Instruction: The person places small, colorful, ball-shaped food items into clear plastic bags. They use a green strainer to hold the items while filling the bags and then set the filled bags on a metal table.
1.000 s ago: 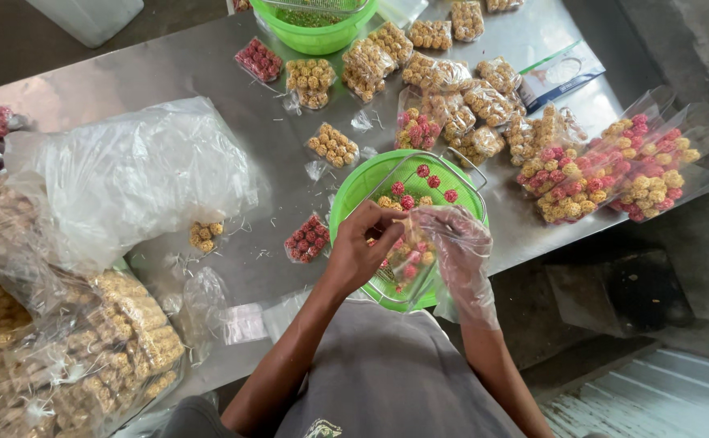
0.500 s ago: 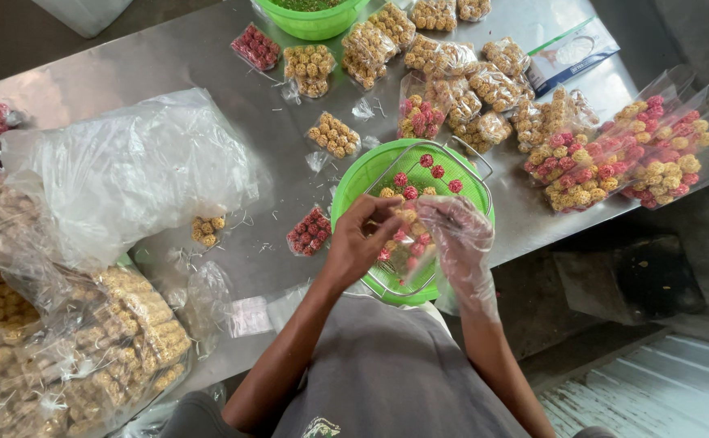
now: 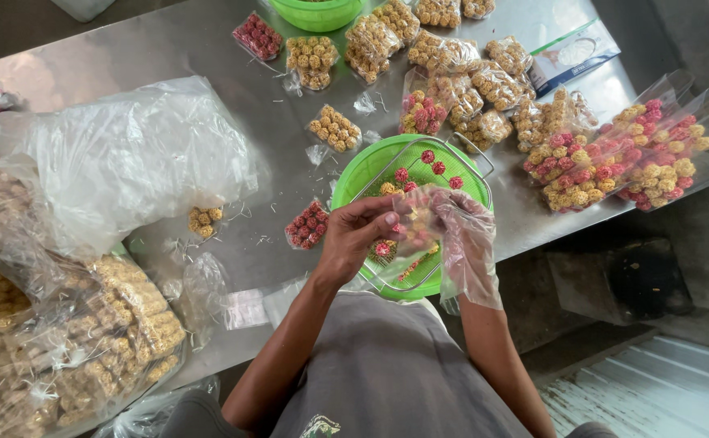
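My left hand (image 3: 360, 235) is bare and pinches the edge of a small clear plastic bag (image 3: 407, 235) holding red and yellow snack balls. My right hand (image 3: 460, 235), in a thin clear plastic glove, grips the same bag from the other side. Both hands hover over a green plastic bowl (image 3: 366, 166) with a wire rack (image 3: 472, 154) and a few loose red balls (image 3: 429, 156) and yellow balls inside. The bowl sits at the near edge of a steel table (image 3: 184, 57).
Small filled packets lie around: a red one (image 3: 306, 225), a yellow one (image 3: 334, 128), several more at the back (image 3: 451, 57). Long mixed packs (image 3: 614, 158) lie right. A big crumpled clear bag (image 3: 127, 154) and large bags of yellow snacks (image 3: 87, 341) fill the left. A second green bowl (image 3: 315, 12) stands far back.
Both hands stay over the green bowl; the fingers have shifted slightly on the small bag. The camera view has drifted a little.
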